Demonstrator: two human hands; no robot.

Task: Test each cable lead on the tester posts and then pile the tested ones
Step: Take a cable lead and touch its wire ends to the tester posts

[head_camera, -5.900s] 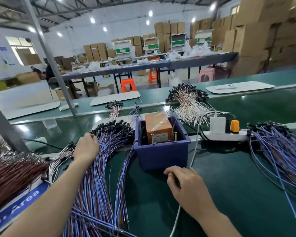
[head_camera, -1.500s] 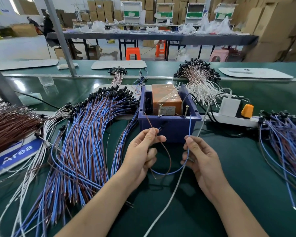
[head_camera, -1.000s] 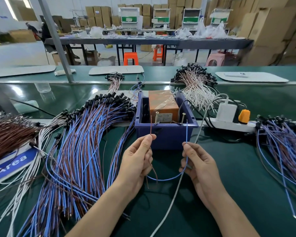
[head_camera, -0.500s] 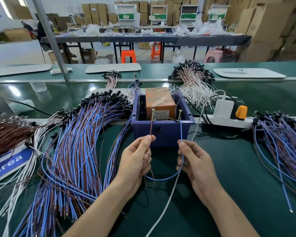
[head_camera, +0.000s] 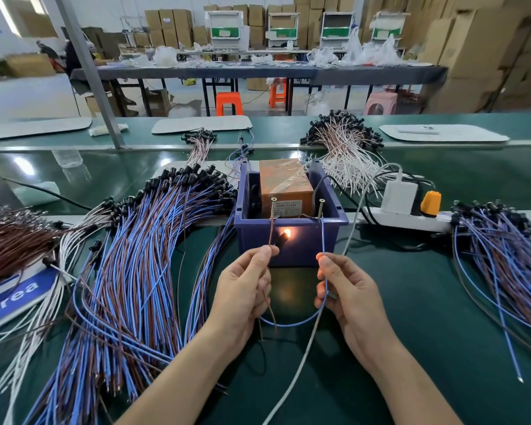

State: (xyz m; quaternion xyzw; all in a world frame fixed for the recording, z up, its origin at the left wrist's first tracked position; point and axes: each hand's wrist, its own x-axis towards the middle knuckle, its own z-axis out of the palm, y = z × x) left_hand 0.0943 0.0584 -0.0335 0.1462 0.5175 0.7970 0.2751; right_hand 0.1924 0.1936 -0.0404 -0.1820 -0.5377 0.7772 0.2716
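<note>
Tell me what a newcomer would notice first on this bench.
A small orange lamp glows against the front of the dark blue plastic bin, centre. Below it, the left hand pinches a thin brown wire and the right hand a thin blue wire, each raised to a metal screw post.

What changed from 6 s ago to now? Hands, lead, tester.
The left hand came off the left pile and the right hand off the table. The left hand now pinches the lead's brown wire, the right its blue wire, ends raised to the left post and right post. The lamp, dark half a second ago, glows. The tester bin, right pile and power strip stayed put.
</note>
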